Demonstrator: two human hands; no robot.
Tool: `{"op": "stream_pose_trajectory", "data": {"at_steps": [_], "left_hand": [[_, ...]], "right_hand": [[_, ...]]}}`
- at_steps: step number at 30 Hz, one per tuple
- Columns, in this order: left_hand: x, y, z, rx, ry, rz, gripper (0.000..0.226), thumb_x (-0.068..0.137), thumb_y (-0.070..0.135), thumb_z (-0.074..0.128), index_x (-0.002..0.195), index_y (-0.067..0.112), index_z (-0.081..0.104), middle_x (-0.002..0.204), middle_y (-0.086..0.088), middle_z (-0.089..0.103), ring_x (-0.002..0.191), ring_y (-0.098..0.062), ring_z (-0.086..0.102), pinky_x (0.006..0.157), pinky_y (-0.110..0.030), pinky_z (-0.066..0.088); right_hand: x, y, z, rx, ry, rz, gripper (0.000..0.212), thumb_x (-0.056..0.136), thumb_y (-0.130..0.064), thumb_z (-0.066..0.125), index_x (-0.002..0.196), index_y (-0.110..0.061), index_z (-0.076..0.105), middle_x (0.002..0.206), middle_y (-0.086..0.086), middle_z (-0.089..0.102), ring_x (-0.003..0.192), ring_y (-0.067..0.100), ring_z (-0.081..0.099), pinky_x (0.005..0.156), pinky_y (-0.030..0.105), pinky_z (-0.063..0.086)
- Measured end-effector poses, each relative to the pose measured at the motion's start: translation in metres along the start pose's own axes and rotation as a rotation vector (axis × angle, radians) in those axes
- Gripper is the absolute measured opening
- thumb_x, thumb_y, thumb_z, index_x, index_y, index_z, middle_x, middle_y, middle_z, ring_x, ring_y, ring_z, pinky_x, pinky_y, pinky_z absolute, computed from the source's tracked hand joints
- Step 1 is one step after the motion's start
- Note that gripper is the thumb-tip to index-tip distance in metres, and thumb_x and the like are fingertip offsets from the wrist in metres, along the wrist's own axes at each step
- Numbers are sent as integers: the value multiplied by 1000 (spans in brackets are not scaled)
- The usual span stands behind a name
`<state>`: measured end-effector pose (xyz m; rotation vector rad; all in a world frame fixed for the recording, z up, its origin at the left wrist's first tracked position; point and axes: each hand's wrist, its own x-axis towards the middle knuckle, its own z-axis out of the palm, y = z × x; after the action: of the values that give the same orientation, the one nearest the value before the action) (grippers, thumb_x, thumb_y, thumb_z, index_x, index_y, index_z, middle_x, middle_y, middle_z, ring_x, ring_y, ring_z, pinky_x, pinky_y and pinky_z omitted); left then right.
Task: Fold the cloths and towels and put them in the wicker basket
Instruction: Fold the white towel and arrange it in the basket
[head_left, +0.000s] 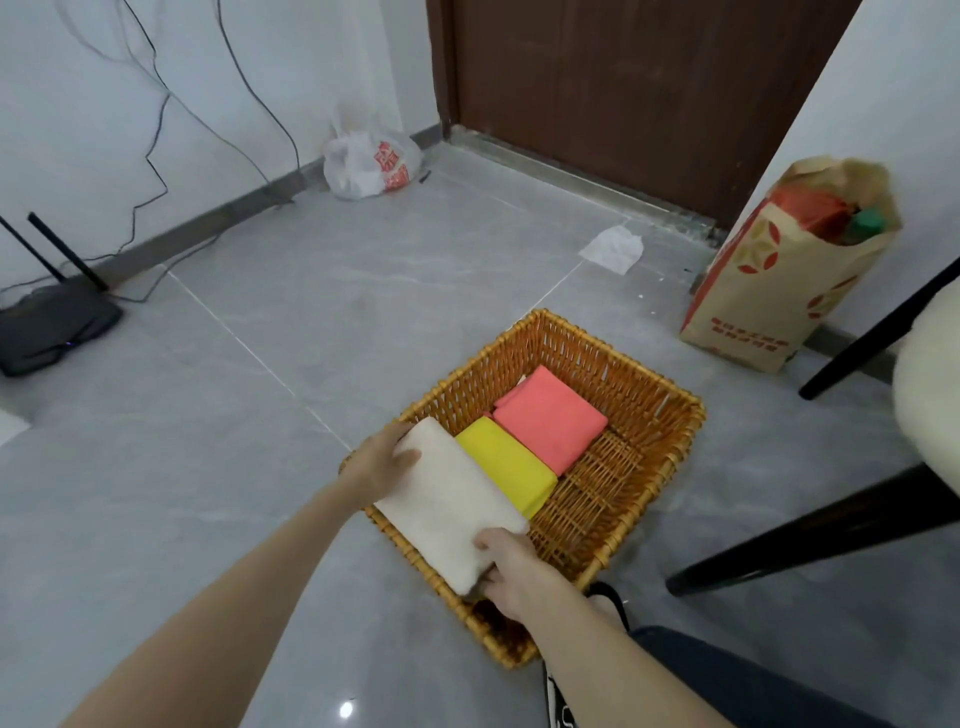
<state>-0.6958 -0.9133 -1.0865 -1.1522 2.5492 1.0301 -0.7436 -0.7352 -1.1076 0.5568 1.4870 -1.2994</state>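
Left hand (382, 460): thumb on top of the folded white towel (449, 501), far end; fingers hidden under it, apparently gripping. Towel sits over the left side of the wicker basket (670, 441), touching the yellow cloth (506, 470). Right hand (511, 569) pinches the towel's near end, thumb above, fingers curled below. Pink cloth (550, 423) lies folded beyond the yellow one.

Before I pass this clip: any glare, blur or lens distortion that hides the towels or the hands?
Head view: soft even light, faint shadows; one small glare spot on the floor near the bottom edge, away from the work; wide-angle lens leans the door frame and stretches the edges; white towel, left hand, right hand and wicker basket are sharp enough.
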Motion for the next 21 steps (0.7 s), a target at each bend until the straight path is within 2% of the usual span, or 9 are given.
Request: {"op": "stream_pose_trajectory", "data": {"at_steps": [2, 4, 7, 9, 11, 13, 16, 18, 21], "left_hand": [[0, -4, 2, 161, -41, -4, 48, 98, 19, 45, 144, 17, 33, 142, -8, 45, 128, -27, 42, 101, -34, 36], [-3, -6, 4, 267, -42, 18, 53, 98, 14, 43, 147, 20, 25, 146, -8, 39, 131, -27, 38, 101, -34, 35], [-10, -5, 5, 425, 24, 162, 66, 94, 3, 41, 150, 28, 16, 152, -2, 26, 134, -26, 33, 102, -40, 39], [-13, -6, 2, 598, 43, 329, 71, 91, -2, 42, 149, 30, 18, 153, -1, 20, 138, -25, 28, 102, -38, 39], [-15, -6, -3, 715, 51, 472, 70, 87, -3, 49, 147, 27, 29, 158, -3, 9, 144, -26, 15, 107, -40, 36], [-17, -3, -9, 783, -24, 474, 67, 89, 0, 51, 148, 24, 29, 160, -1, -2, 146, -25, 7, 111, -38, 32], [-17, 4, -18, 805, -278, 325, 66, 97, 7, 45, 152, 24, 13, 159, 10, -9, 145, -15, 14, 109, -29, 32], [-17, 6, -15, 838, -283, 347, 70, 96, 6, 47, 152, 25, 9, 159, 9, -8, 144, -15, 20, 107, -30, 35], [-20, 7, -4, 825, -279, 303, 70, 97, 5, 45, 152, 24, 8, 160, 4, -7, 141, -21, 28, 105, -32, 36]], "right_hand": [[2, 4, -2, -42, -40, 4, 41, 92, 2, 48, 131, -8, 40, 115, 16, 57, 91, 30, 58, 66, 40, 53], [1, 4, -2, -131, -53, -3, 41, 92, -1, 50, 131, -7, 40, 116, 15, 56, 95, 30, 58, 74, 44, 56], [-7, 3, -2, -325, 69, -77, 62, 85, -10, 65, 135, -7, 29, 124, 15, 50, 107, 33, 56, 79, 43, 56], [-17, 2, -5, -645, 258, -313, 77, 80, -20, 72, 138, -12, 22, 132, 11, 40, 119, 30, 45, 87, 37, 50], [-32, 0, -9, -1094, 374, -697, 79, 82, -30, 69, 143, -18, 20, 142, 7, 28, 129, 25, 30, 98, 32, 40], [-37, -2, -11, -1368, 290, -973, 65, 88, -32, 59, 143, -21, 28, 152, 6, 15, 136, 25, 21, 109, 35, 31], [-32, -1, -15, -1520, 63, -928, 60, 95, -41, 43, 148, -21, 25, 159, 1, 7, 144, 22, 10, 118, 38, 14], [-26, 0, -16, -1555, 19, -875, 65, 96, -47, 40, 151, -23, 18, 160, -3, 5, 145, 22, 6, 118, 40, 13], [-20, 0, -12, -1639, 48, -860, 69, 95, -48, 44, 152, -24, 14, 160, -2, 2, 143, 24, 7, 116, 40, 18]]}}
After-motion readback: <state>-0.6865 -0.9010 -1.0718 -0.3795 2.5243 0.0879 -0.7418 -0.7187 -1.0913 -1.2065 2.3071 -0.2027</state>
